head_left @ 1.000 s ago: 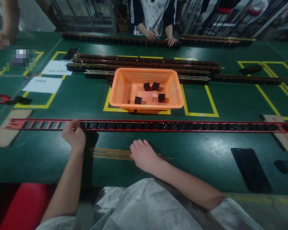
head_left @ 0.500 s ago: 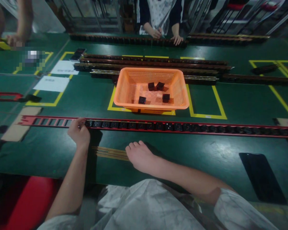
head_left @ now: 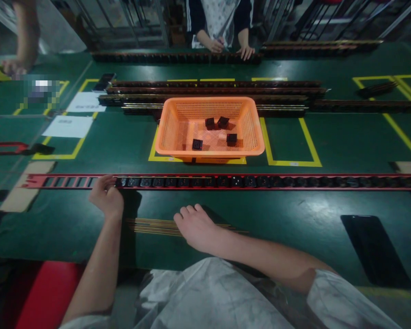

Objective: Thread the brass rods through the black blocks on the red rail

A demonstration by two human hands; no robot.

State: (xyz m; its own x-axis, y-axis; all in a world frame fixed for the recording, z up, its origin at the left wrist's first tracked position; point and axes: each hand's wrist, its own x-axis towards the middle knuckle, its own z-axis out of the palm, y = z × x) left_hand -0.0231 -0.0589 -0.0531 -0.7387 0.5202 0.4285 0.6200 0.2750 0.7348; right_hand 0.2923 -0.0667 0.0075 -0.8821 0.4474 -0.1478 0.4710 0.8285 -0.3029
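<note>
A long red rail [head_left: 68,182] lies across the table, its left slots bare and the others filled with a row of black square blocks [head_left: 184,182]. Along the top of the left blocks runs a thin brass rod [head_left: 164,177]. My left hand [head_left: 107,196] is closed in a pinch at the rail, around that rod's left end; the fingertips are partly hidden. Nearer to me, several loose brass rods [head_left: 150,225] lie on the table. My right hand [head_left: 196,226] rests over them with its fingers curled; whatever is under the fingers is hidden.
Behind the rail stands an orange basket [head_left: 210,152] with several black blocks inside. Finished-looking dark rails [head_left: 212,89] lie beyond it. A phone [head_left: 375,249] is at the right. Across the table a person's hands [head_left: 245,51] work at another rail; another person's hands are at far left.
The camera view has shifted slightly. My left hand stays pinched at the rail. My right hand stays over the loose rods, whose right ends now show beyond it.
</note>
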